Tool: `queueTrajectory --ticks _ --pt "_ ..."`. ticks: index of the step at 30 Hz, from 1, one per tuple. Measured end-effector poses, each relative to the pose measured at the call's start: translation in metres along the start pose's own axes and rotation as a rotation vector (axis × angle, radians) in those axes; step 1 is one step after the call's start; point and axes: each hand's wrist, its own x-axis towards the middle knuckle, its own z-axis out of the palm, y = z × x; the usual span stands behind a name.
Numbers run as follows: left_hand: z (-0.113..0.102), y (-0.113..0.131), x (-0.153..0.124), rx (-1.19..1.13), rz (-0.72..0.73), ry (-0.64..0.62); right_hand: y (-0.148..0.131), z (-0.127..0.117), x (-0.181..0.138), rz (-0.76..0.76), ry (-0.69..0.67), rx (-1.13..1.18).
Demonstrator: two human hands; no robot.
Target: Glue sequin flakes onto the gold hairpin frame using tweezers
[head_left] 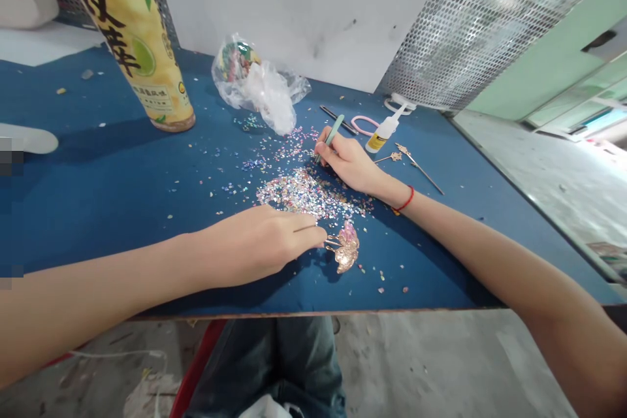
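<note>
My left hand (274, 241) is closed on the thin stem end of a gold leaf-shaped ornament (347, 249), whose upper edge carries pink sequins. The ornament is close above the blue table (122, 209) near its front edge. Tweezers (335, 129) with a pale green body are pinched in my right hand (350, 160), their tips pointing down at the far side of a pile of shiny multicoloured sequins (298, 192). Whether the tips hold a sequin is too small to make out.
A small glue bottle (383, 134), a pink ring (365, 124), a dark pen-like stick (337, 119) and gold hairpin-like pieces (416, 166) lie beyond my right hand. Farther back are a knotted plastic bag (264, 88) and a tall yellow drink bottle (142, 46). A white board (304, 6) stands behind.
</note>
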Motion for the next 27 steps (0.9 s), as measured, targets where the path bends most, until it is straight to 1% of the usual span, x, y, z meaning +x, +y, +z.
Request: queueTrajectory --ticks 4,7,11,13,17,21,24,27 --pt "0.0 -0.001 0.0 0.002 0.001 -0.002 0.002 0.0 0.001 0.001 0.005 0.037" --pt "0.0 -0.001 -0.001 0.0 -0.001 -0.005 0.003 -0.004 0.002 -0.016 0.015 0.023" --pt "0.001 -0.001 -0.002 -0.009 -0.012 -0.017 0.003 -0.01 0.006 -0.105 -0.071 -0.006" --pt "0.002 -0.001 -0.002 -0.009 -0.013 -0.016 0.003 -0.01 0.008 -0.099 -0.105 -0.002" --pt "0.001 0.0 -0.003 -0.005 -0.013 -0.011 0.003 -0.009 0.01 -0.073 -0.119 0.009" --pt "0.001 0.0 -0.004 0.002 -0.012 -0.009 0.002 -0.008 0.008 -0.132 -0.149 -0.007" --pt "0.002 0.001 -0.006 0.009 -0.012 0.007 -0.001 -0.007 0.006 -0.163 -0.135 -0.023" --pt "0.003 0.001 -0.006 0.011 -0.008 0.013 -0.001 -0.006 0.004 -0.161 -0.111 0.013"
